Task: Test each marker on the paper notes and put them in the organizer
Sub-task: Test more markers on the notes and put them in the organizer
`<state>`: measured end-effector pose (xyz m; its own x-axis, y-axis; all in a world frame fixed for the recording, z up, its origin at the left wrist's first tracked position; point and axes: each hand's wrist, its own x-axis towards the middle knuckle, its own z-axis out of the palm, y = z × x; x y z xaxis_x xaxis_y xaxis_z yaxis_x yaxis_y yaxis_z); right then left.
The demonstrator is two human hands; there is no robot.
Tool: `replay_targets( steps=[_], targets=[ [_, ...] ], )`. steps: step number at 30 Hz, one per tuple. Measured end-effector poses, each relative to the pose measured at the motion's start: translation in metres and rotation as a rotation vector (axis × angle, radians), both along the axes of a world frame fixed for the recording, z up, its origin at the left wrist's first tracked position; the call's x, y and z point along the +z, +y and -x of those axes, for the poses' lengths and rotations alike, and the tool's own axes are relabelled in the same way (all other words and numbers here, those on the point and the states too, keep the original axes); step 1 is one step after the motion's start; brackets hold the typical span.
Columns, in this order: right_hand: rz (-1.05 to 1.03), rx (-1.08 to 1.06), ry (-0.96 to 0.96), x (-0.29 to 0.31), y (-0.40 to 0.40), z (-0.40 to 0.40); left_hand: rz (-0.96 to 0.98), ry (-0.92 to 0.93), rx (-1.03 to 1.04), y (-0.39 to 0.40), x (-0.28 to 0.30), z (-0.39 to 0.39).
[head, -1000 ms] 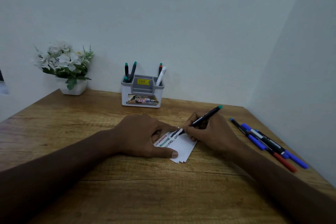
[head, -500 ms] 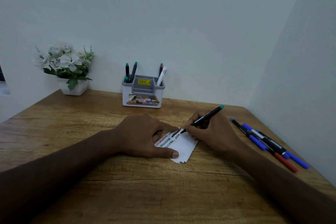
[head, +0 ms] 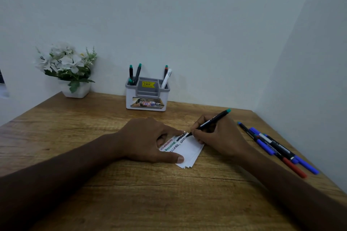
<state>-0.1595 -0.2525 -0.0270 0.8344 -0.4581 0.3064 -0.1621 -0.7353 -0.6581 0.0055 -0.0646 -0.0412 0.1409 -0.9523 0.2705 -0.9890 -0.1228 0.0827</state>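
A small stack of white paper notes [head: 189,153] lies mid-table with red, green, blue and black scribbles on the top sheet. My left hand [head: 150,139] presses flat on the stack, forefinger and thumb spread along its edges. My right hand [head: 218,138] grips a black marker with a teal end [head: 214,120], its tip touching the paper's far corner. The white and grey organizer [head: 147,99] stands at the back against the wall with several markers upright in it. Several loose markers [head: 277,147], blue, black and red, lie to the right.
A white pot of white flowers [head: 69,67] stands at the back left against the wall. Walls close the table at the back and on the right. Bare wooden tabletop [head: 131,193] stretches in front of my arms.
The marker tip has shifted slightly along the top of the note, adding to the black scribble. My left hand has stayed pressed on the stack.
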Motion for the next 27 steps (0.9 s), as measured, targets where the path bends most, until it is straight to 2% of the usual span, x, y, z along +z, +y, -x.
replay_targets(
  steps=[27],
  targets=[
    [-0.029, -0.019, -0.003, 0.003, 0.002, 0.0021, -0.034, 0.01, 0.004, 0.0014, 0.0034, 0.0043]
  ],
)
